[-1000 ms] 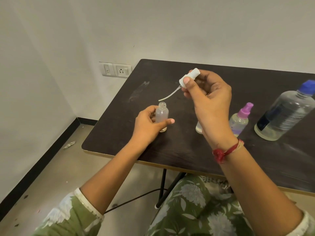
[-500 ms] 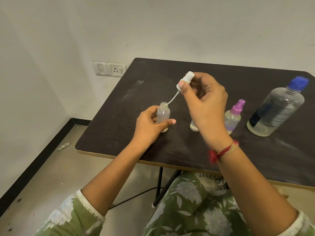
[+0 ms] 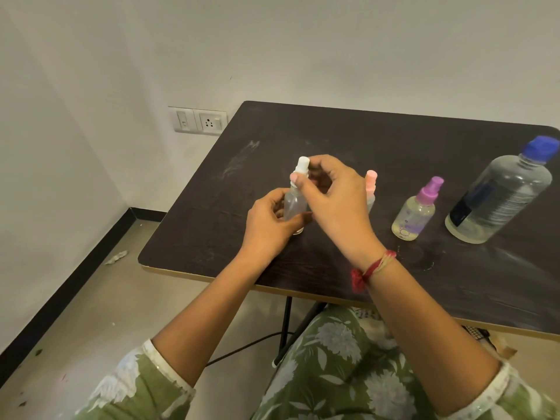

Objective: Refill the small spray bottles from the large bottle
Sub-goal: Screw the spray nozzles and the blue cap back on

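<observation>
Left hand (image 3: pixel 266 219) grips the small bottle (image 3: pixel 294 204); my right hand (image 3: pixel 333 201) pinches the white sprayer (image 3: pixel 302 166) on its neck (capping step, I judge). Next: twist it snug.

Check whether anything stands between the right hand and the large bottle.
Yes, two small spray bottles: the pink-capped bottle just beyond the right hand, and the purple-capped bottle nearer the large bottle.

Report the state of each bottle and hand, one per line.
Small clear plastic spray bottle: white sprayer head on neck.
Left hand: grips it.
Right hand: pinches the sprayer head.
Pink-topped small bottle: upright, partly hidden.
Purple-topped small spray bottle: capped, part full.
Large clear blue-capped bottle: capped, upright.
</observation>
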The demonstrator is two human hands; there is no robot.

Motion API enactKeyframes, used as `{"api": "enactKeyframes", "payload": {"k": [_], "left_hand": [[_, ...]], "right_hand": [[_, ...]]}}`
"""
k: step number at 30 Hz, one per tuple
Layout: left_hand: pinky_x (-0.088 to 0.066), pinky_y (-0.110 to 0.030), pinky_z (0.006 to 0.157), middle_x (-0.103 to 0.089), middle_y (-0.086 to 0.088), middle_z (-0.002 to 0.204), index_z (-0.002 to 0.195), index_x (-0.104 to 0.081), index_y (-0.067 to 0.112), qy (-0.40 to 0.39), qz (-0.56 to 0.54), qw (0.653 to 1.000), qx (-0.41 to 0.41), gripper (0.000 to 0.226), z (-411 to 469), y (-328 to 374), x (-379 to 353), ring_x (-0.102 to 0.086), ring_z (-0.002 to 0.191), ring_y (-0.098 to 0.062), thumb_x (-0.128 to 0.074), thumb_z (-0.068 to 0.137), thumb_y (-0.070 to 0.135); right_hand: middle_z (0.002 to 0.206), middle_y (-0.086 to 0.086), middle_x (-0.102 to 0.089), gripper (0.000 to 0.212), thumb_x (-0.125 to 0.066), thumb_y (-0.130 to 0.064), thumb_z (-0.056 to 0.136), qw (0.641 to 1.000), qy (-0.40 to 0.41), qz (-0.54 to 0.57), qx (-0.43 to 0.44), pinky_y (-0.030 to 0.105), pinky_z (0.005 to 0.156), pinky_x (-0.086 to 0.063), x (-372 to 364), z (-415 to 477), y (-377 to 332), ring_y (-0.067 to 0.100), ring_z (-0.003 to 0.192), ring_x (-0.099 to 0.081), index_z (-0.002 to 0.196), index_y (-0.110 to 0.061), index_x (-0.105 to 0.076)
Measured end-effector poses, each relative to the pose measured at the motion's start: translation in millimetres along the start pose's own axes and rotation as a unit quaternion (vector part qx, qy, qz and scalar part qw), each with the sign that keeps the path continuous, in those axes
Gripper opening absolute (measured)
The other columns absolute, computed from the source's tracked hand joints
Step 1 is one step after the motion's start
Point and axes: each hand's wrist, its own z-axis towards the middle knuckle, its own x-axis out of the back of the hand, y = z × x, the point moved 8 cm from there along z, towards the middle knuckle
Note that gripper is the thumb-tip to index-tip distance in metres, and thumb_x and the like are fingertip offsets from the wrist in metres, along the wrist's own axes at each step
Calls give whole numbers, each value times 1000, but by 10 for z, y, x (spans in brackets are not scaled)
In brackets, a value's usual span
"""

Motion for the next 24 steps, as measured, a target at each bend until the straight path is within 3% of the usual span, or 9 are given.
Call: {"api": "enactKeyframes", "payload": {"k": [4, 8, 12, 17, 19, 24], "left_hand": [[-56, -40, 88, -72, 3, 101, 110, -66, 18, -4, -6, 1000, -1, 43, -10, 10, -1, -68, 96, -10, -80, 71, 31], [-56, -37, 88, -72, 4, 102, 110, -67, 19, -3, -7, 1000, -1, 50, -11, 17, 2, -68, 98, -9, -78, 65, 38], [-55, -39, 90, -72, 3, 102, 111, -67, 17, -5, -8, 1000, 1, 43, -14, 16, -7, -68, 98, -9, -78, 71, 29], [-55, -31, 89, -71, 5, 103, 106, -64, 26, -2, -4, 1000, 3, 38, -13, 27, -9, -67, 99, -8, -79, 71, 27], [-55, -30, 88, -71, 5, 103, 107, -64, 25, -2, -2, 1000, -3, 38, -17, 42, -9, -67, 99, -7, -79, 72, 25], [-56, -30, 86, -72, 5, 100, 106, -65, 25, 4, -7, 1000, -2, 35, -32, 42, 0, -68, 95, -6, -78, 73, 26]], "right_hand": [[90, -9, -67, 21, -68, -24, 86, 1000, -10, 15, -13, -1, 73, -38, 9, -2, 27, -2, 84, -62, 104, -14, -67], [90, -10, -66, 21, -68, -21, 86, 999, -42, 9, -7, 6, 75, -45, -24, 4, 27, 0, 85, -63, 106, -16, -66], [88, -11, -65, 20, -68, -20, 85, 997, -77, -19, -1, 13, 78, -49, -68, 16, 19, 2, 85, -63, 106, -18, -67], [92, -8, -67, 23, -69, -15, 84, 993, -109, 4, -33, 8, 78, -48, -56, 39, 63, 4, 89, -64, 108, -16, -66], [90, -8, -65, 23, -69, -17, 84, 993, -113, -19, -29, 6, 75, -46, -59, 48, 40, 4, 86, -62, 106, -16, -66], [87, -6, -64, 21, -69, -21, 84, 989, -104, -102, 14, 16, 76, -45, -62, 51, -61, 7, 82, -59, 103, -14, -65]]}}
